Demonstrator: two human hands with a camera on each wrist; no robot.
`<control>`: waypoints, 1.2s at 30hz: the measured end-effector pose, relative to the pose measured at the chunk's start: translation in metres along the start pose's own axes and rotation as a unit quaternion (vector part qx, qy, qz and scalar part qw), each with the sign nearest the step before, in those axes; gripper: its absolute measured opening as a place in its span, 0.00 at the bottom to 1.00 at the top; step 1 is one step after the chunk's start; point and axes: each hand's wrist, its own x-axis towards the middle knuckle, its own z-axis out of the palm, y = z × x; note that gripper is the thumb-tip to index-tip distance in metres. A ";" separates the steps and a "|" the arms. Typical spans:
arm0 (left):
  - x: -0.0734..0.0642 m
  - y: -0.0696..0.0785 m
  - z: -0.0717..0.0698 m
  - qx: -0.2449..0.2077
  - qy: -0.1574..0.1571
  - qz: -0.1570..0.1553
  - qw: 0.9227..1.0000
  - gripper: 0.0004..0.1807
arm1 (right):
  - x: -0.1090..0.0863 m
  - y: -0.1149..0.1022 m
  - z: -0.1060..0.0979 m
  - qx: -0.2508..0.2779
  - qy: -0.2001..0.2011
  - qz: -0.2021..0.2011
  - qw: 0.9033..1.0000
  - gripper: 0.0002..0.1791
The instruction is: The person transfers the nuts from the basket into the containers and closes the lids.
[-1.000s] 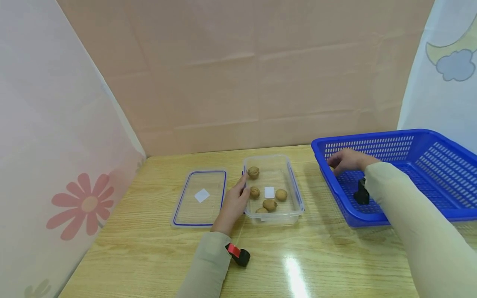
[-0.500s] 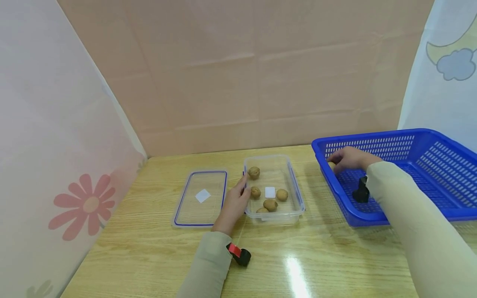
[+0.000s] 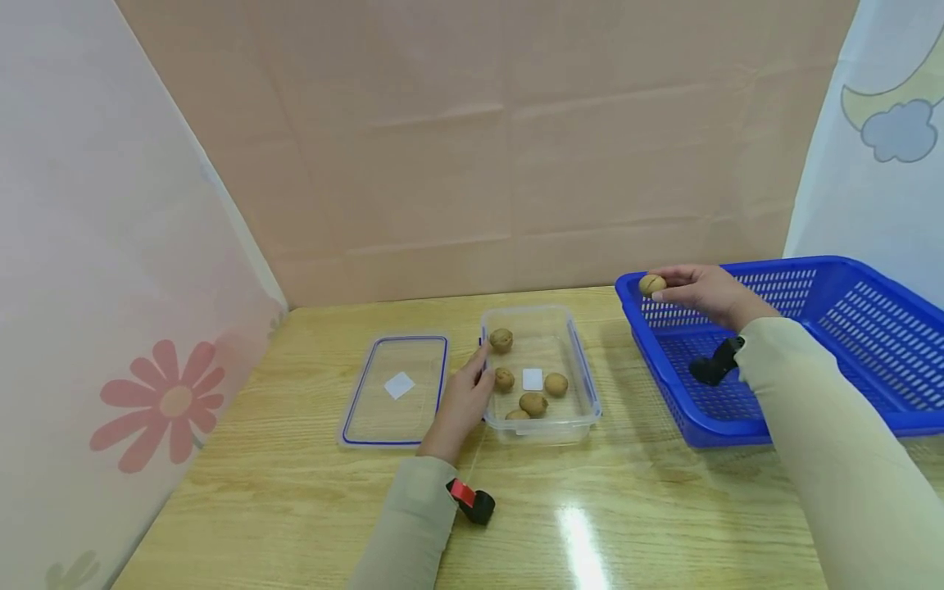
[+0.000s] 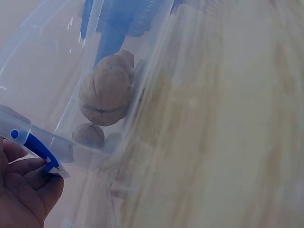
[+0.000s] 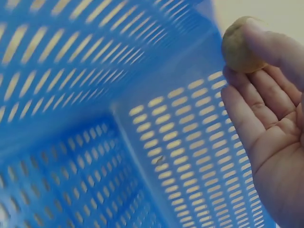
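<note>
My right hand (image 3: 704, 291) pinches a walnut (image 3: 652, 285) between thumb and fingers, over the back left corner of the blue basket (image 3: 673, 393). In the right wrist view the same walnut (image 5: 242, 45) sits at the fingertips, level with the basket's upper edge. My left hand (image 3: 463, 401) grips the left side of a clear plastic container (image 3: 583, 369). Up close, its fingers (image 4: 40, 183) curl at a blue-lined side latch (image 4: 40, 147). Several walnuts (image 3: 534, 404) lie in the container, mostly toward its near end, around a white square label (image 3: 533, 379).
A clear lid (image 3: 387, 418) with a blue seal lies flat on the wooden table (image 3: 295, 492), left of the container. A pinkish sheet (image 3: 413, 164) hangs behind the table. The basket's perforated walls rise on the right.
My right hand has risen from low inside the basket to its back left rim, bringing the walnut up into plain sight. My left hand and the container have stayed put.
</note>
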 end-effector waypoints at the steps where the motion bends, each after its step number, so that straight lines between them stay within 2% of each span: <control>1: 0.000 0.000 0.000 -0.001 0.000 0.000 1.000 0.27 | -0.001 -0.001 -0.001 0.018 0.005 -0.002 1.000 0.32; 4: 0.001 -0.001 0.000 0.000 0.002 0.000 1.000 0.27 | -0.002 -0.004 -0.002 0.082 0.024 -0.015 0.996 0.18; 6: 0.001 0.000 0.000 0.000 0.003 -0.001 1.000 0.27 | -0.004 -0.005 -0.002 0.131 0.032 -0.033 0.990 0.13; 9: 0.001 0.000 0.000 0.001 0.005 -0.001 1.000 0.27 | -0.003 -0.007 -0.001 0.215 0.024 -0.063 0.974 0.18; 13: 0.000 0.001 0.000 0.002 0.005 0.000 1.000 0.27 | -0.004 -0.012 0.000 0.261 0.024 -0.077 0.962 0.19; 16: 0.000 0.001 0.000 0.003 0.005 -0.002 1.000 0.27 | -0.004 -0.017 0.001 0.247 0.038 -0.075 0.965 0.18; 21: -0.001 0.001 -0.001 0.002 0.005 -0.002 1.000 0.27 | -0.002 -0.025 0.003 0.239 0.026 -0.085 0.967 0.18; 24: -0.001 0.001 -0.001 0.002 0.005 0.002 1.000 0.27 | 0.001 -0.030 0.007 0.248 0.017 -0.102 0.963 0.19; 29: -0.001 0.001 0.000 0.006 0.001 0.002 1.000 0.27 | 0.004 -0.037 0.014 0.292 -0.004 -0.129 0.948 0.20; 31: 0.000 0.001 0.001 0.007 0.001 0.001 1.000 0.27 | 0.005 -0.040 0.017 0.300 -0.006 -0.132 0.945 0.20; 32: 0.000 0.001 0.001 0.006 0.002 0.001 1.000 0.27 | 0.006 -0.042 0.018 0.293 0.000 -0.131 0.947 0.20; 36: 0.000 0.002 0.001 0.004 0.005 0.002 1.000 0.27 | 0.008 -0.050 0.024 0.298 -0.005 -0.134 0.945 0.20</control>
